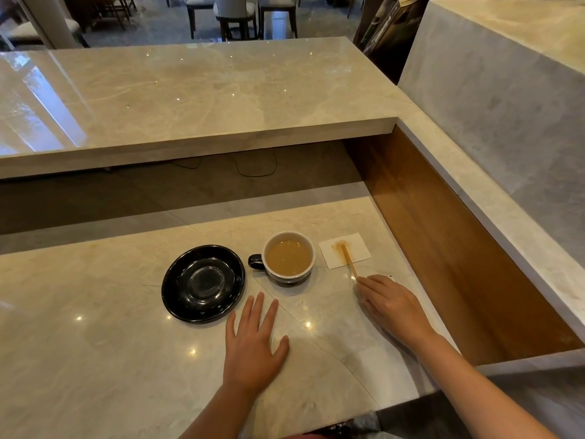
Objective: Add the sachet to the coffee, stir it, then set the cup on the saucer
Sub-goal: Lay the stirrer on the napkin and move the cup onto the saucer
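Your left hand [253, 346] lies flat, fingers spread, on the worktop [95, 343]; your right hand [391, 304] pinches the stirrer [349, 260], tip on the stained napkin [345, 250]. The cup [288, 257] stands beside the empty saucer [203, 282].

The tabletop [95, 359] is polished, beige-veined marble, smooth enough to mirror the ceiling lights as bright spots, and the raised counter ledge [190, 99] behind it has the same glossy stone finish, while the side panel [443, 248] on the right looks like warm brown wood with a duller sheen. The saucer [177, 299] is glossy black glazed ceramic, and the cup [305, 245] has a smooth white glazed inside with a shiny dark handle. The stirrer [349, 260] looks like bare matt wood, lying on a white matt paper napkin [357, 248] stained brown.
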A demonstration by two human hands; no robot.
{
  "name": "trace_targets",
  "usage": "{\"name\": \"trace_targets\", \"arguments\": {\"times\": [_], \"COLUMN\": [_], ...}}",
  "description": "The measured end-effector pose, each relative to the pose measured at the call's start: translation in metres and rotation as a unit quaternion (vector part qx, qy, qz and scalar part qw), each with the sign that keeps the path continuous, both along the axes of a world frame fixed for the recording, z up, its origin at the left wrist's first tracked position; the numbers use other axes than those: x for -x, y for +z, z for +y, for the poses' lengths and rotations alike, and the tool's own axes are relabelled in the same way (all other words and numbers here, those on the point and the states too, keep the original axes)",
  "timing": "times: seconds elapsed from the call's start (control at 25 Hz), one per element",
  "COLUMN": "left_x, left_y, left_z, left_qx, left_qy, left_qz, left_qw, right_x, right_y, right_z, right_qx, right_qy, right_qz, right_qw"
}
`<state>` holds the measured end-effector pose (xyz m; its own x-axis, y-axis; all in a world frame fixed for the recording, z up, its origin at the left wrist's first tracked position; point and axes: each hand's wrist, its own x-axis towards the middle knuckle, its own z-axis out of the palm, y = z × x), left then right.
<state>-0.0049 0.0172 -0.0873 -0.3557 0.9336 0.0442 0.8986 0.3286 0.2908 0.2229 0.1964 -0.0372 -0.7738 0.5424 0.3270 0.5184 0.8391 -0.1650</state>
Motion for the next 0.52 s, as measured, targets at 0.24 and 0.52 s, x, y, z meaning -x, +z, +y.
{"name": "trace_targets", "arguments": {"times": [0.24,0.52], "left_x": [0.001,0.0], "left_y": [-0.002,-0.003], "left_z": [0.0,0.0], "left_qx": [-0.002,-0.006], "left_qy": [-0.002,-0.004], "left_qz": [-0.003,-0.005], "left_qw": [1.0,1.0], "right_x": [-0.003,0.0], "right_y": [0.003,0.005], "right_z": [-0.008,-0.014], "right_qx": [0.007,0.063], "right_qy": [0.009,-0.027], "right_qz": [-0.052,-0.065], "right_qw": [0.999,0.996]}}
